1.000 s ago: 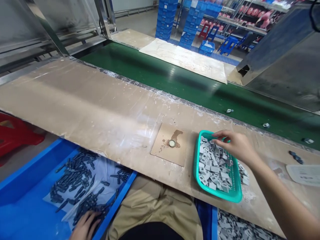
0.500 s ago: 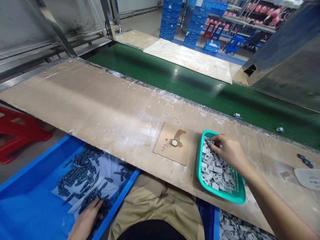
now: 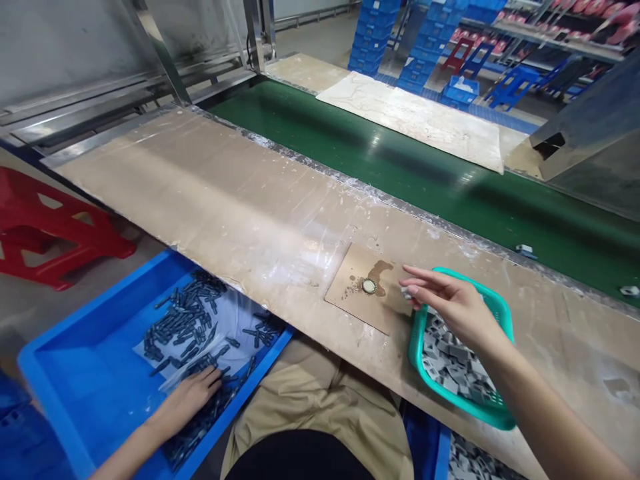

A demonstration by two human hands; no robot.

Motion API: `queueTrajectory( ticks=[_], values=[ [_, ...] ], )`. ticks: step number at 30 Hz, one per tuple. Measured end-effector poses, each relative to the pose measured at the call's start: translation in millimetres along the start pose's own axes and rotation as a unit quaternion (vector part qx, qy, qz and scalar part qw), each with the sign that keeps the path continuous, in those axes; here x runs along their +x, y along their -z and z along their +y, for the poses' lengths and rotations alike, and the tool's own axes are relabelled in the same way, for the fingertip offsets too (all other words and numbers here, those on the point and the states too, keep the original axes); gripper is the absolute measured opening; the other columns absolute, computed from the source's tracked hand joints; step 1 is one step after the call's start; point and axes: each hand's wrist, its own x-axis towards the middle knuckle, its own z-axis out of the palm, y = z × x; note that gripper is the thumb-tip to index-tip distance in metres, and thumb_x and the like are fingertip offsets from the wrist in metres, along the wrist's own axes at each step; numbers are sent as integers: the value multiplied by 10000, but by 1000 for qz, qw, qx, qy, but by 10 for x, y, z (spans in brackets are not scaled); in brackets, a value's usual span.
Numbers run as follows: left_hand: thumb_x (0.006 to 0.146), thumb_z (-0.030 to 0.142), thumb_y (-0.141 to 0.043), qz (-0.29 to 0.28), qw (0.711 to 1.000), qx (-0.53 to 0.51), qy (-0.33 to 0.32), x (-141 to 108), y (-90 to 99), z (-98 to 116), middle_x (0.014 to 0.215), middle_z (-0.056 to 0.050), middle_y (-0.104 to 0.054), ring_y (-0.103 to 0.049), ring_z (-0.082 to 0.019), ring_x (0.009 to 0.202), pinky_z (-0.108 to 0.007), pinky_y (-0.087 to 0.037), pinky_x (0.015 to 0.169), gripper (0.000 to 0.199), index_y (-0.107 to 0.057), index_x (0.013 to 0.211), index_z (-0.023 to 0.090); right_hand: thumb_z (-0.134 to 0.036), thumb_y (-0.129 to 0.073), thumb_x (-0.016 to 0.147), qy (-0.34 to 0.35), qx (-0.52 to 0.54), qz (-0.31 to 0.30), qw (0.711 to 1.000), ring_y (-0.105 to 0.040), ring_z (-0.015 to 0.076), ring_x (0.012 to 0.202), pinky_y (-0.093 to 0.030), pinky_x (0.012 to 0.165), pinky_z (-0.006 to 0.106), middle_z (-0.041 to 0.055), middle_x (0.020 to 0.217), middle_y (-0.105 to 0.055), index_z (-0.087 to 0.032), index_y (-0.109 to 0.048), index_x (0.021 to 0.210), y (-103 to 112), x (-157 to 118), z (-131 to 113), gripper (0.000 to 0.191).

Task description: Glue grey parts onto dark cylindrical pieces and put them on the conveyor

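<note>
My right hand is over the near-left rim of a green basket. Its thumb and fingertips pinch a small grey plastic piece, while the index finger points out to the left. Many similar grey pieces fill the basket. Down in the blue bin, my left hand rests on loose dark plastic pegs, fingers loosely spread and their tips partly hidden among them. Between the hands, a cardboard square with a wet stain carries a small round cap.
Beyond the brown work table runs a green conveyor belt, with small assembled pieces on its right part. A red stool stands at left. Another bin of grey pieces sits below the table edge. Stacked blue crates stand behind.
My right hand has come up out of the grey pieces and moved to the basket's left rim, pinching one. My left hand has shifted slightly deeper over the pegs. The view has turned left.
</note>
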Motion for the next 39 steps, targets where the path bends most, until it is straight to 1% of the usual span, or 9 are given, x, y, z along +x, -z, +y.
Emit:
queueTrajectory(
  ticks=[2,6,10,13,17,23,28,33,39],
  values=[
    [799,177,-342,22,1000,-18,-8,54,99,46,1170,-60,-669,-545,-245,1178,-394,-389,1009,419,-714,974,256,-423,-639,769,23,-57,-11,998,-661,199,788,-539,714,346,90,1037,-679,-192,-600,1208,-112,37,-34,498],
    [797,374,-457,63,994,-93,9,119,344,222,1000,-68,-712,-611,-253,1023,-338,-447,888,272,-698,850,259,-395,-599,787,106,-185,-7,977,-652,229,867,-532,751,345,104,1006,-656,-176,-698,1023,-302,121,-40,338],
    [720,499,-599,116,959,-237,100,158,654,551,771,-60,-687,-629,-247,749,-318,-461,705,275,-593,765,228,-351,-542,828,164,-279,8,946,-642,215,801,-524,726,338,102,945,-639,-185,-708,966,-403,175,30,272],
    [664,514,-673,125,872,-440,175,183,875,888,733,-45,-689,-626,-220,673,-324,-477,660,381,-540,852,210,-337,-539,828,170,-323,0,931,-625,206,736,-509,670,333,91,932,-654,-200,-703,966,-429,189,68,255],
    [641,449,-735,48,741,-656,135,164,1067,1366,925,-99,-709,-656,-210,793,-345,-508,732,407,-544,883,184,-328,-536,807,169,-345,-15,923,-619,229,749,-492,635,343,82,894,-680,-213,-710,914,-441,204,82,234],
    [602,304,-800,-19,642,-766,30,223,1155,1992,844,-36,-678,-681,-240,893,-355,-523,816,330,-515,701,168,-414,-609,769,120,-263,25,957,-620,208,679,-497,641,344,80,841,-701,-182,-694,879,-408,136,-1,270],
    [503,298,-848,74,607,-790,34,552,1147,2505,667,-33,-677,-666,-149,654,-220,-512,559,396,-530,686,148,-423,-751,654,19,-50,-1,999,-677,224,732,-554,684,336,84,809,-717,-166,-673,839,-431,-144,-235,326],
    [452,315,-865,116,551,-826,6,771,1179,2970,659,-52,-694,-628,-114,583,-218,-524,547,415,-598,702,119,-381,-789,625,-13,25,-18,999,-677,198,612,-576,588,296,72,718,-714,-177,-672,778,-542,-450,-419,281],
    [440,261,-869,175,567,-803,-55,786,1229,3157,702,-13,-668,-593,-82,474,-245,-557,528,374,-595,652,122,-382,-819,574,-18,42,-6,999,-677,205,576,-579,550,285,67,662,-707,-181,-655,719,-611,-536,-470,297]
  ],
)
